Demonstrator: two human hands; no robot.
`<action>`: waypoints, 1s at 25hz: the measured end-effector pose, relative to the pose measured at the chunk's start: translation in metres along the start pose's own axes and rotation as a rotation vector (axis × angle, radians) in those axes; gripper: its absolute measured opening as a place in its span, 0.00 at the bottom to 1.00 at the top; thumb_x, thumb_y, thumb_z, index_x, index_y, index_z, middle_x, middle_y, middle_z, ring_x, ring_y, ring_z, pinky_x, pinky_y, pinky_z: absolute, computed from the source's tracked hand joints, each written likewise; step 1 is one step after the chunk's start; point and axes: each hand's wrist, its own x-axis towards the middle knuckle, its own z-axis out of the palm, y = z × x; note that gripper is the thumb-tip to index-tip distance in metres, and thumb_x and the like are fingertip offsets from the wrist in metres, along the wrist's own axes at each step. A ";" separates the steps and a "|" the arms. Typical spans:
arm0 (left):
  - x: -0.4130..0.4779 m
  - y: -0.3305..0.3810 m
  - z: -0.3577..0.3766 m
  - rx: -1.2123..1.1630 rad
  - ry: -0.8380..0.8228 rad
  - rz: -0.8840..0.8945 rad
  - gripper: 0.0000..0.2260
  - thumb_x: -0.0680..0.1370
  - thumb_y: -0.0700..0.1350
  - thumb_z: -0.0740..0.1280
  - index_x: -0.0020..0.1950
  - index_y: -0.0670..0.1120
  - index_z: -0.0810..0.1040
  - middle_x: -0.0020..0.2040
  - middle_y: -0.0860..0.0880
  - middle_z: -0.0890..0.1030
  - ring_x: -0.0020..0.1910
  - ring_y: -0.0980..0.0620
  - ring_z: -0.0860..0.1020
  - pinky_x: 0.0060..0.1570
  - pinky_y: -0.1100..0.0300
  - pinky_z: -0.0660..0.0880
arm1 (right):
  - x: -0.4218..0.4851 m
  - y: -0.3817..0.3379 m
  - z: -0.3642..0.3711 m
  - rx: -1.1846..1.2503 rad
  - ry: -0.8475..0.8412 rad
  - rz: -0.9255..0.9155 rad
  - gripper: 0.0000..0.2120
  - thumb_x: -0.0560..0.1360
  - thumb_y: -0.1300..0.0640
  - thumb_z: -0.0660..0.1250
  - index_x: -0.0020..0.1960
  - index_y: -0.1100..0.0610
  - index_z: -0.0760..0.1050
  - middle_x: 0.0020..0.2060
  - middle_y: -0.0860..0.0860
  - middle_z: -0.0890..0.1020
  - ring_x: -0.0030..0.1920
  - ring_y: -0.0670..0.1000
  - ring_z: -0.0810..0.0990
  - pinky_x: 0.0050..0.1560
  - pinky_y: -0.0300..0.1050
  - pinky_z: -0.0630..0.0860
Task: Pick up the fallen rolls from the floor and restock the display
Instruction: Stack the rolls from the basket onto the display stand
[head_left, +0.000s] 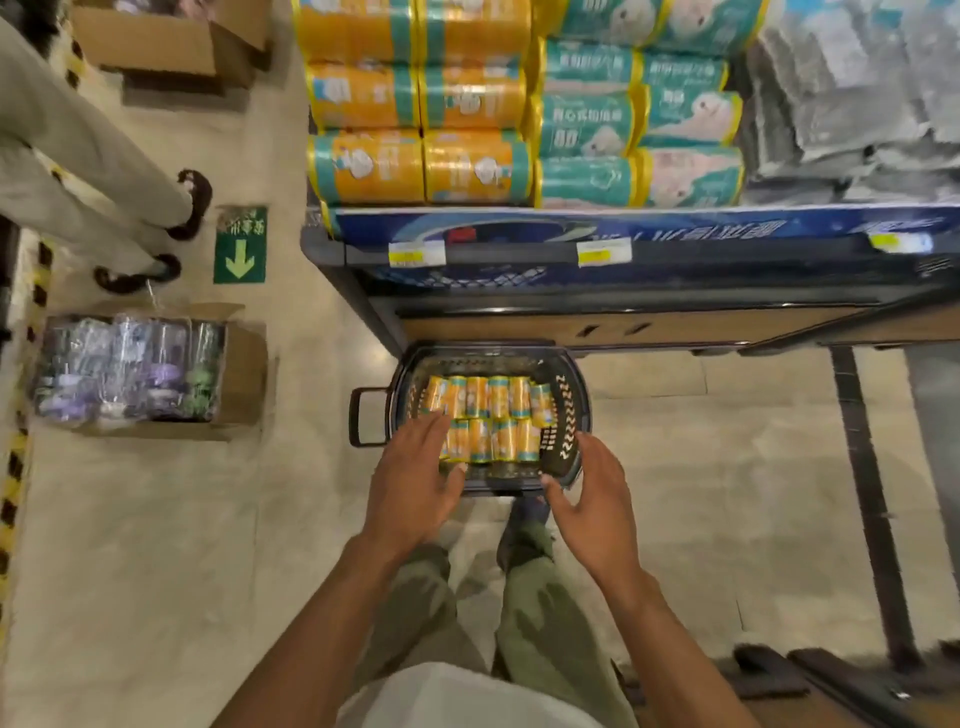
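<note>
Left hand (415, 480): fingers straight, spread over the roll pack (491, 418) in the basket (566, 415).
Right hand (592, 493): fingers loosely spread, holding nothing, beside the basket's rim.

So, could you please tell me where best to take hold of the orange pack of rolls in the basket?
Probably by its left and right ends, coming down from above: the orange pack of rolls lies flat and wide in the basket, whose walls block a sideways reach. The left hand and right hand hover open near those ends.
</note>
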 end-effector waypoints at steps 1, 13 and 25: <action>0.000 0.000 0.022 -0.002 -0.021 -0.037 0.30 0.78 0.54 0.68 0.78 0.47 0.67 0.76 0.47 0.70 0.75 0.46 0.67 0.74 0.49 0.67 | 0.016 0.017 0.006 0.019 -0.032 0.015 0.33 0.77 0.43 0.69 0.78 0.49 0.63 0.75 0.48 0.70 0.76 0.52 0.67 0.73 0.57 0.70; 0.197 -0.168 0.372 -0.006 -0.295 -0.377 0.30 0.79 0.56 0.68 0.79 0.50 0.65 0.75 0.45 0.71 0.73 0.43 0.69 0.69 0.47 0.71 | 0.269 0.283 0.292 0.150 -0.246 0.144 0.33 0.70 0.40 0.68 0.70 0.55 0.71 0.62 0.57 0.80 0.63 0.59 0.79 0.65 0.57 0.76; 0.275 -0.287 0.579 -0.357 -0.279 -0.855 0.31 0.70 0.55 0.80 0.66 0.43 0.73 0.59 0.49 0.79 0.56 0.48 0.78 0.53 0.57 0.74 | 0.375 0.334 0.437 -0.048 0.052 0.255 0.47 0.72 0.48 0.77 0.82 0.56 0.55 0.76 0.57 0.61 0.75 0.58 0.62 0.76 0.53 0.62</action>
